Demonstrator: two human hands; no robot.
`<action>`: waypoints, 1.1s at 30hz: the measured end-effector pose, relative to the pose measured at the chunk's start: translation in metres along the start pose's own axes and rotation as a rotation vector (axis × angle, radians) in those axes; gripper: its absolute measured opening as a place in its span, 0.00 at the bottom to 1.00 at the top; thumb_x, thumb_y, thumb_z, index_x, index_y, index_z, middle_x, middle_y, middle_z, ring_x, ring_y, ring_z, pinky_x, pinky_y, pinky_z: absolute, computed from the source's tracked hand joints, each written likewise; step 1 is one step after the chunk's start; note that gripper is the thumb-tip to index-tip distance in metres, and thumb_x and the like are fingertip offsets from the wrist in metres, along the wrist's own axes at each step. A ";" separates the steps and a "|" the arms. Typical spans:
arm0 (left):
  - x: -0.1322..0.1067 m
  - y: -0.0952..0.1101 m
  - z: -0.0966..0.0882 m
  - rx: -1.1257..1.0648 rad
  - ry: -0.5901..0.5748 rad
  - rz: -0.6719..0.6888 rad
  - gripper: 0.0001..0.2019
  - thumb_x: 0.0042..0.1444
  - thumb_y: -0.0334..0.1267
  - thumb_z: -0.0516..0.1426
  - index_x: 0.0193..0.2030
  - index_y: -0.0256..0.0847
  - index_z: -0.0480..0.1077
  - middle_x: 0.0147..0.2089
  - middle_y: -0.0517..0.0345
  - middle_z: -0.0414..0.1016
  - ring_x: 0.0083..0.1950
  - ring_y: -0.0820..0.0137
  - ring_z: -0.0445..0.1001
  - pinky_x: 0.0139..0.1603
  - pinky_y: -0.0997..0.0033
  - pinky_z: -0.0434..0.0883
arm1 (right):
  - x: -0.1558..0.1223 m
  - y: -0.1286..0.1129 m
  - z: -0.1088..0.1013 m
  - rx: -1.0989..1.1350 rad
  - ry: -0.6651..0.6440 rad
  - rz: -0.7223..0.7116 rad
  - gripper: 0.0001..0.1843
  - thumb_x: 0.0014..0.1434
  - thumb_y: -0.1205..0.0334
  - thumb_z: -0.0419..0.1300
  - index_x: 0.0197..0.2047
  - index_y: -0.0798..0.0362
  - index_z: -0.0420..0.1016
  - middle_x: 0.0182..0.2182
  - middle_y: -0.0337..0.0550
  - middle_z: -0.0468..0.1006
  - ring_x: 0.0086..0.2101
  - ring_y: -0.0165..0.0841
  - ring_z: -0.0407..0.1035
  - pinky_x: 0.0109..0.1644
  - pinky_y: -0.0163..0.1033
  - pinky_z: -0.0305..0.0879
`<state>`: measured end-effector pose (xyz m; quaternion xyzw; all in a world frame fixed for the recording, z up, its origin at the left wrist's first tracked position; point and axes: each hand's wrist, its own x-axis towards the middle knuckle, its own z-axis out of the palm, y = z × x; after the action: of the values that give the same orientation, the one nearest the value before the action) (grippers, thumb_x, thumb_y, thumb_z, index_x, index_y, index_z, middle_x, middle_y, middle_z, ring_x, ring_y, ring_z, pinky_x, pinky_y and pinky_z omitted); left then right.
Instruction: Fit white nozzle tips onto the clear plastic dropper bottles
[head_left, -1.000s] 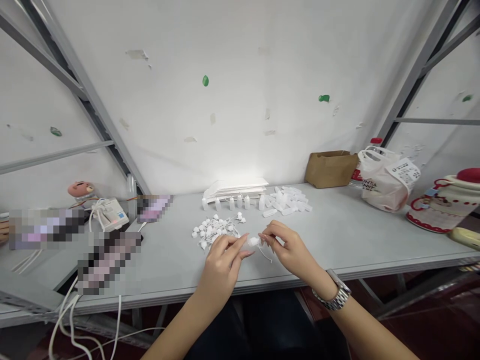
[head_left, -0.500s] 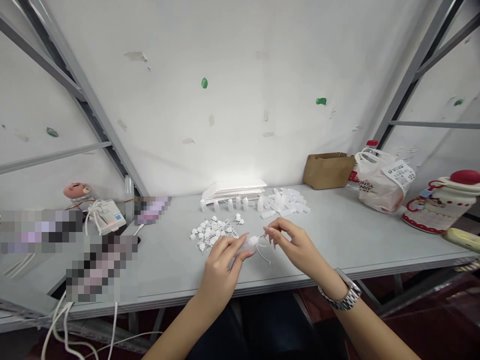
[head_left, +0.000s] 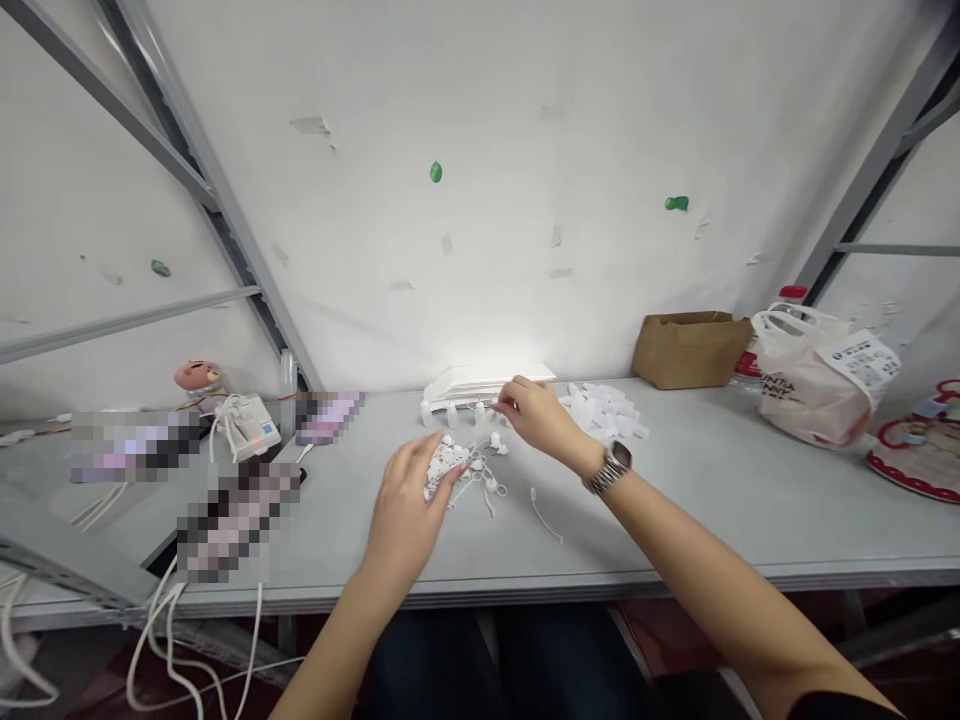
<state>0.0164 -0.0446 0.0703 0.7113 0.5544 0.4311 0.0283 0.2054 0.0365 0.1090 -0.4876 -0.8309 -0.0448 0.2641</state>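
My left hand reaches into a pile of small white caps on the grey table. Its fingertips are pressed together among the caps, and what they hold is hidden. My right hand, with a metal watch on the wrist, is stretched forward to a row of small upright white bottles. Its fingers are pinched at the right end of that row on a small white bottle. A loose white strap lies nearer to me.
A heap of lying white bottles and a white stack sit by the wall. At the right are a brown paper bag, a white plastic bag and a red-and-white container. Cables and a charger are on the left.
Both hands left the spot near the table's front where they held a small bottle together. My right hand went forward to the bottle row. My left hand moved into the cap pile.
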 end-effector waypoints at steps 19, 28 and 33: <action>0.013 -0.024 -0.026 0.097 -0.104 -0.206 0.16 0.57 0.45 0.52 0.48 0.43 0.71 0.50 0.53 0.71 0.50 0.61 0.70 0.48 0.62 0.69 | 0.052 -0.003 0.049 -0.253 -0.137 -0.018 0.15 0.64 0.57 0.50 0.45 0.59 0.69 0.42 0.52 0.74 0.40 0.38 0.69 0.48 0.45 0.57; 0.013 -0.027 -0.014 0.195 -0.207 -0.226 0.18 0.58 0.48 0.49 0.50 0.44 0.70 0.49 0.53 0.69 0.49 0.61 0.70 0.48 0.63 0.67 | -0.021 0.063 -0.003 -0.229 -0.149 0.283 0.10 0.59 0.69 0.51 0.37 0.58 0.74 0.36 0.51 0.74 0.32 0.36 0.70 0.35 0.37 0.58; 0.012 -0.027 -0.006 0.207 -0.259 -0.214 0.18 0.57 0.47 0.49 0.50 0.44 0.70 0.48 0.53 0.69 0.50 0.60 0.70 0.47 0.63 0.67 | -0.042 0.074 0.003 -0.165 -0.192 0.238 0.12 0.58 0.73 0.52 0.42 0.57 0.74 0.38 0.49 0.74 0.34 0.34 0.71 0.36 0.34 0.61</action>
<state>-0.0075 -0.0271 0.0671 0.6968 0.6600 0.2714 0.0718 0.2821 0.0425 0.0726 -0.6044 -0.7824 -0.0344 0.1462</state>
